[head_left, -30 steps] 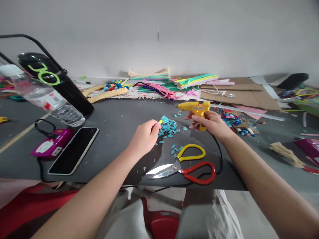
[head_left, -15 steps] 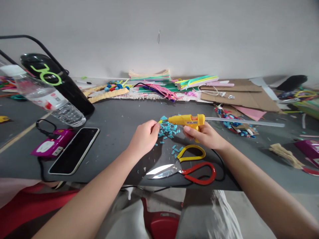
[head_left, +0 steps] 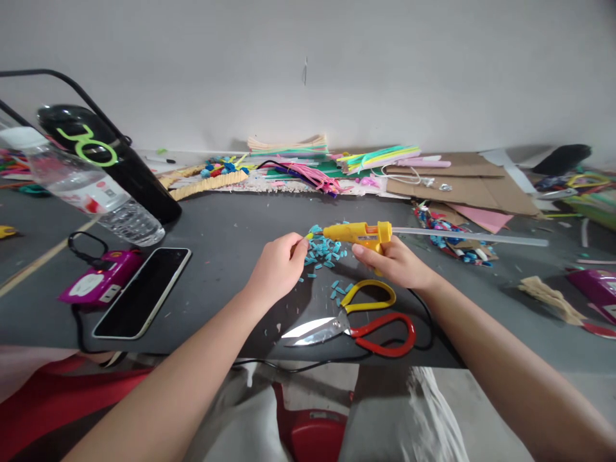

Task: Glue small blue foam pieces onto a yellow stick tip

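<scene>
My right hand (head_left: pixel 402 260) is wrapped round the handle of a yellow glue gun (head_left: pixel 353 231), its nozzle pointing left. A long clear glue stick (head_left: pixel 466 237) sticks out of the gun's back end. My left hand (head_left: pixel 279 264) is closed in a pinch just left of the nozzle. At its fingertips shows a small yellow-green piece (head_left: pixel 309 236), mostly hidden by the fingers. Under the nozzle lie several small cut blue pieces (head_left: pixel 327 250). Nearer me rest large scissors (head_left: pixel 315 330) with one yellow and one red handle, blades pointing left.
To the left are a phone (head_left: pixel 143 292), a purple power socket (head_left: pixel 102 277), a water bottle (head_left: pixel 91 186) and a black flask (head_left: pixel 139 173). Bundles of coloured pipe cleaners (head_left: pixel 380 159) and cardboard (head_left: pixel 486 189) line the wall. A black cable (head_left: pixel 308 367) runs along the front edge.
Almost nothing differs. The view has shifted very slightly; both hands and the glue gun keep their places relative to each other.
</scene>
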### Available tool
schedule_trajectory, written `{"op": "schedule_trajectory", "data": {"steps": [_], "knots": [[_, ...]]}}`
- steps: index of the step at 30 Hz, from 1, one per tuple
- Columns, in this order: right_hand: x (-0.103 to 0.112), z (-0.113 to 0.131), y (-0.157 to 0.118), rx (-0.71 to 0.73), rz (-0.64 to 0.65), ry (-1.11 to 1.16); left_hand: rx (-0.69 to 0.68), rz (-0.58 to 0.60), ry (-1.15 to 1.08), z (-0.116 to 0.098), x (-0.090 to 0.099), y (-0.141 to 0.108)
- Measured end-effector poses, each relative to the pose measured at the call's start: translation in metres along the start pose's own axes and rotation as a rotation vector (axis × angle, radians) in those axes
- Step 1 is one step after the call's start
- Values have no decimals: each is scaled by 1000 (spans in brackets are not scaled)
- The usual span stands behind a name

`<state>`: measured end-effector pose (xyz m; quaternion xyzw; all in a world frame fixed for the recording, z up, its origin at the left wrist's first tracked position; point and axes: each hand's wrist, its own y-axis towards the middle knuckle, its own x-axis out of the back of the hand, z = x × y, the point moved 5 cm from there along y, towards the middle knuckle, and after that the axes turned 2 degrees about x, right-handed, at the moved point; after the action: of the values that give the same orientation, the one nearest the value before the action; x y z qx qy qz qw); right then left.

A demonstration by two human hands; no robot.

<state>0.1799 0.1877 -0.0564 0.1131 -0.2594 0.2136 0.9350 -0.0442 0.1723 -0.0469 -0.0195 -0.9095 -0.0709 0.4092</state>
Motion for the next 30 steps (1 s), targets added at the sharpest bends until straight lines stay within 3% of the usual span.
{"op": "schedule_trajectory", "data": {"steps": [30], "knots": [[8,-1,1,17,-31,-66,-15,16,7,0,-1,0]]}}
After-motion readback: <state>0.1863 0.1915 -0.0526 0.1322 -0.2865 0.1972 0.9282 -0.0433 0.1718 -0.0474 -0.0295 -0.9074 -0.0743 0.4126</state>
